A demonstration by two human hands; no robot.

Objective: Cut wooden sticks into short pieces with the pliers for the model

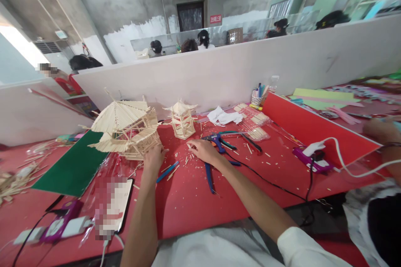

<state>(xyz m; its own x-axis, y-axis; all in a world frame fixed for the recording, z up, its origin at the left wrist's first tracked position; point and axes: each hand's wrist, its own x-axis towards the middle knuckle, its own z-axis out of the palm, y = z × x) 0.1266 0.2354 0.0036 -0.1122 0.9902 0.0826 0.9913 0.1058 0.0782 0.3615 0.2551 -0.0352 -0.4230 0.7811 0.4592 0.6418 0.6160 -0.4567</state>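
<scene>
A large pavilion model (125, 127) made of pale wooden sticks stands left of centre, its roof layered. My left hand (154, 156) is closed on its lower right corner, with the fingertips partly hidden. Over the red table, my right hand (203, 150) reaches in with fingers drawn together at loose stick bits; whatever they pinch is too small to name. Just behind it stands a smaller stick pavilion (182, 123). A blue glue gun (216, 141) lies right of my right hand, and blue-handled pliers (209, 177) lie below it. Between my forearms rests a blue strip-like tool (168, 172).
A green board (73, 167) and a phone (117, 206) lie left. Right are a white cloth (224, 116), bagged sticks (255, 123), a leaning red board (316, 127) and a purple power strip (313, 160) with cords. A white partition (213, 73) stands behind; a person's arm (384, 133) is at right.
</scene>
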